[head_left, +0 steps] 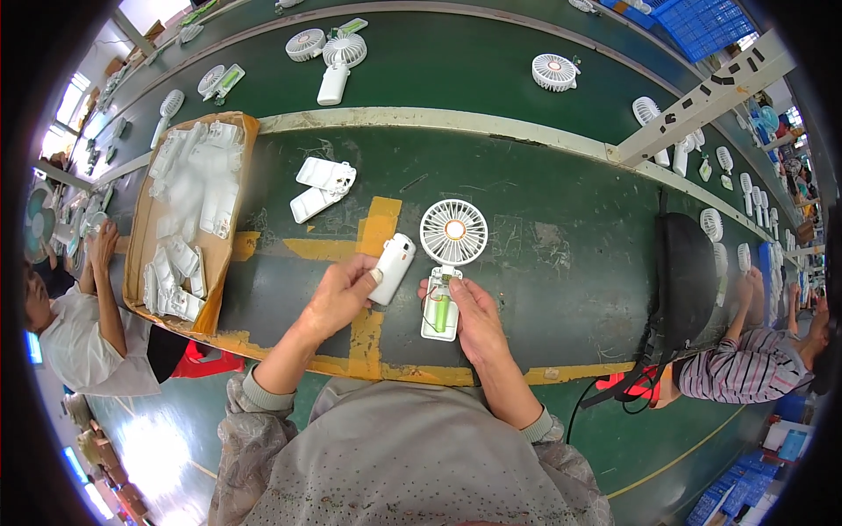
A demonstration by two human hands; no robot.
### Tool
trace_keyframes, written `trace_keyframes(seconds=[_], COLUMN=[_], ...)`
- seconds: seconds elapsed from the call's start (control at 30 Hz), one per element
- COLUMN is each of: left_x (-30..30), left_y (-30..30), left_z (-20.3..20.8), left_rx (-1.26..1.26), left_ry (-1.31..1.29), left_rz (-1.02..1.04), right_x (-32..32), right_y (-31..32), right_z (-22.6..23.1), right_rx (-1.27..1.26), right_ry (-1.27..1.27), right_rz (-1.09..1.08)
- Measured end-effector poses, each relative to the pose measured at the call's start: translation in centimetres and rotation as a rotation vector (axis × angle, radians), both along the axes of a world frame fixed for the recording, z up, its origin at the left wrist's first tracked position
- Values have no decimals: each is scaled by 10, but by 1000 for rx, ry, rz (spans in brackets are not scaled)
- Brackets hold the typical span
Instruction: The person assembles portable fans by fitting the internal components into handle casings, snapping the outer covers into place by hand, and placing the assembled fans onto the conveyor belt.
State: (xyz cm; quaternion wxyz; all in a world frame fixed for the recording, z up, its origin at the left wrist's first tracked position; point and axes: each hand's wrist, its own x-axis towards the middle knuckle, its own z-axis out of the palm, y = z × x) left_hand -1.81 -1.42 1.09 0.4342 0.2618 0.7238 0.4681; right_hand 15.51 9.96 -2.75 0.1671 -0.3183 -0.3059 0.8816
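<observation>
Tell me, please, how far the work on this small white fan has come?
The fan lies on the green table with head fitted and a green battery seated in its open handle. The right hand steadies that handle; the left hand holds the white cover beside it, not yet on. More covers wait in the cardboard box.

The small round white fan [453, 233] and the white oblong handle cover [392, 267] look like smooth, slightly glossy plastic. The dark green worktable [544, 219] is matt and scuffed, with worn yellow tape. The brown cardboard box [140, 254] looks dull and papery.
</observation>
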Motion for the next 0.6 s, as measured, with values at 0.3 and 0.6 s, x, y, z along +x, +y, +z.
trace_keyframes(seconds=[0.3,0.6], left_x=[38,52], left_y=[5,25], left_z=[-3,1], left_rx=[325,319], left_ry=[866,856], left_rz=[-207,-258], right_x=[-2,0], right_y=[-3,-3], right_z=[0,0], right_rx=[-20,7], right_ry=[-1,-1], right_rz=[-35,-44])
